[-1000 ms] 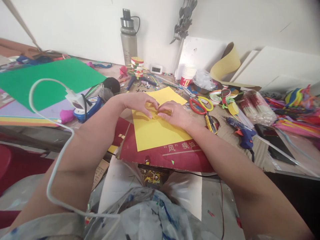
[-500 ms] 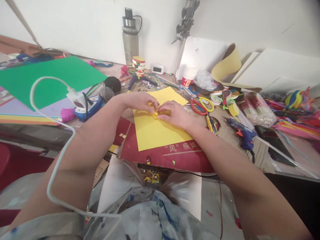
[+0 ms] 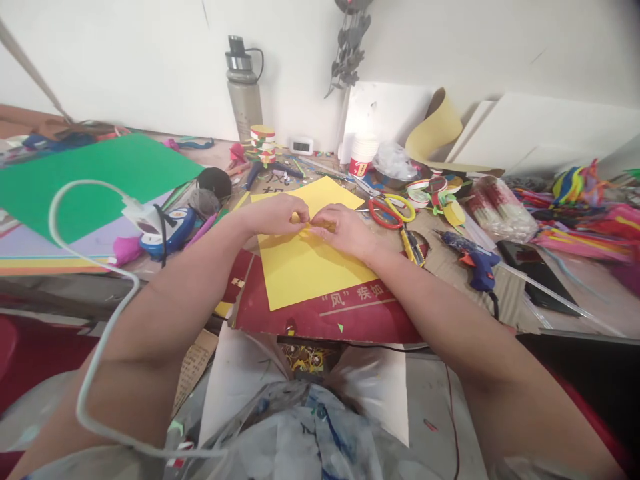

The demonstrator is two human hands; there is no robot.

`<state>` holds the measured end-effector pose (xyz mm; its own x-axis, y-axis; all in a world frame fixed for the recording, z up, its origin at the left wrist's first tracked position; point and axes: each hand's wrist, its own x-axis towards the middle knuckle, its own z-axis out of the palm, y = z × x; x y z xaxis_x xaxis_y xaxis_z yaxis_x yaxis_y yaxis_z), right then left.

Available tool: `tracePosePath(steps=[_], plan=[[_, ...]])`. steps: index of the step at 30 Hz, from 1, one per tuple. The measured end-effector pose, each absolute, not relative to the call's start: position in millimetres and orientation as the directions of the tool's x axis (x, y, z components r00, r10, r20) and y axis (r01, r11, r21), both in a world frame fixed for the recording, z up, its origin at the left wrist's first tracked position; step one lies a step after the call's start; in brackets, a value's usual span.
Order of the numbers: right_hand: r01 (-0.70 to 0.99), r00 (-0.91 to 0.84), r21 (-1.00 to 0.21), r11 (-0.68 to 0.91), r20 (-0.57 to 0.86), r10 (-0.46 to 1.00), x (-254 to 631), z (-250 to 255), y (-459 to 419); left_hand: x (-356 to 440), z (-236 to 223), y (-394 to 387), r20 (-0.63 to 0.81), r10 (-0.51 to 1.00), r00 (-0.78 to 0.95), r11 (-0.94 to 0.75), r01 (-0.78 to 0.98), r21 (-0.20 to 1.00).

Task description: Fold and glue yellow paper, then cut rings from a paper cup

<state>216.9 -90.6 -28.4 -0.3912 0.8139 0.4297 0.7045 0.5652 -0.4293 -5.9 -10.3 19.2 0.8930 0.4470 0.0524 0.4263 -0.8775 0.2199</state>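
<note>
A sheet of yellow paper (image 3: 310,273) lies flat beneath both hands, on a red printed board (image 3: 280,323). My left hand (image 3: 277,217) is closed over the sheet, thumb and fingers pinched together. My right hand (image 3: 345,230) curls in from the other side, its fingertips meeting those of the left. A small piece of yellow paper (image 3: 301,218) shows between the fingers; its shape is mostly hidden. Close to the right hand lie scissors with red and yellow handles (image 3: 385,212) and a yellow cutter knife (image 3: 413,247).
At right are a blue glue gun (image 3: 477,263), a black phone (image 3: 537,275) and colourful pipe cleaners (image 3: 580,233). Paper cups (image 3: 362,160) and a grey bottle (image 3: 245,100) stand at the back. Green sheet (image 3: 100,180) covers the left; a white cable (image 3: 93,387) crosses my left arm.
The left fingers have closed further into a pinch against the right fingertips. The view has shifted slightly; the yellow sheet stays on the board.
</note>
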Motion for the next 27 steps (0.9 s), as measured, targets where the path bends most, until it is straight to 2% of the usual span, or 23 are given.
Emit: tracePosePath(steps=[3, 9, 15, 19, 23, 25, 27], plan=[[0.727, -0.28, -0.453, 0.515, 0.49, 0.826, 224, -26, -92, -4, 13, -8, 0.078, 0.524, 0.848, -0.837, 0.496, 0.23], [0.77, -0.041, -0.505, 0.39, 0.571, 0.82, 243, -9, -98, -4, 8, -8, 0.069, 0.568, 0.82, -0.792, 0.521, 0.318], [0.866, 0.026, -0.417, 0.274, 0.586, 0.81, 283, 28, -144, -4, 11, -9, 0.054, 0.573, 0.818, -0.783, 0.528, 0.329], [0.918, 0.213, -0.393, 0.048, 0.594, 0.776, 330, 27, -205, -3, 12, -10, 0.042, 0.596, 0.802, -0.763, 0.548, 0.343], [0.92, 0.389, -0.289, -0.263, 0.616, 0.685, 369, -9, -263, -2, 13, -11, 0.028, 0.601, 0.799, -0.754, 0.555, 0.35], [0.879, 0.47, -0.245, -0.409, 0.595, 0.652, 378, -31, -283, -3, 14, -11, 0.021, 0.587, 0.809, -0.763, 0.544, 0.348], [0.836, 0.536, -0.208, -0.508, 0.508, 0.674, 382, -47, -294, -4, 15, -10, 0.021, 0.571, 0.821, -0.773, 0.529, 0.35]])
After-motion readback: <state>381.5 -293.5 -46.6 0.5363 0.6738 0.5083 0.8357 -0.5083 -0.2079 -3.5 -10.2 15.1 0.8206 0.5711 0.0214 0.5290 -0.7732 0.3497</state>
